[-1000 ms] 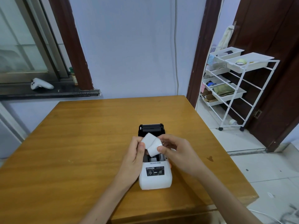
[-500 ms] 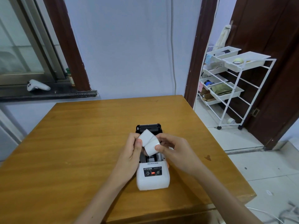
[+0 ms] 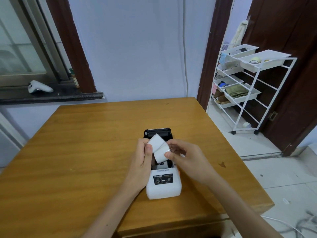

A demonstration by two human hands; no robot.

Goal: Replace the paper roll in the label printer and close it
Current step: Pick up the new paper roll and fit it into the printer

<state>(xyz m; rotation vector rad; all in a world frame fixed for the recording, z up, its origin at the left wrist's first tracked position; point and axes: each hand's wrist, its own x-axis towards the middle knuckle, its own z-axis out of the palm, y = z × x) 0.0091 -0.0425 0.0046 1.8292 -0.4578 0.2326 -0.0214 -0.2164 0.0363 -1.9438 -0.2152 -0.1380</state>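
since a second ago the paper roll (image 3: 160,151) has barely moved: it still sits between both hands just above the open bay of the label printer (image 3: 163,183), low in the middle of the frame. the red light that showed on the printer's front panel half a second ago is not visible now. so the roll is not yet seated, and i judge that loading is still in hand with closing left to do.

the left hand (image 3: 140,162) pinches the roll's loose end with thumb and fingers, and the right hand (image 3: 184,156) holds the roll's body between thumb and fingertips, both narrow grips.

the roll is smooth matte white paper, a short cylinder with a flat strip peeling off. the printer is a rounded white plastic box with a black lid (image 3: 157,133) tipped back, resting on a glossy orange-brown wooden table (image 3: 85,152)
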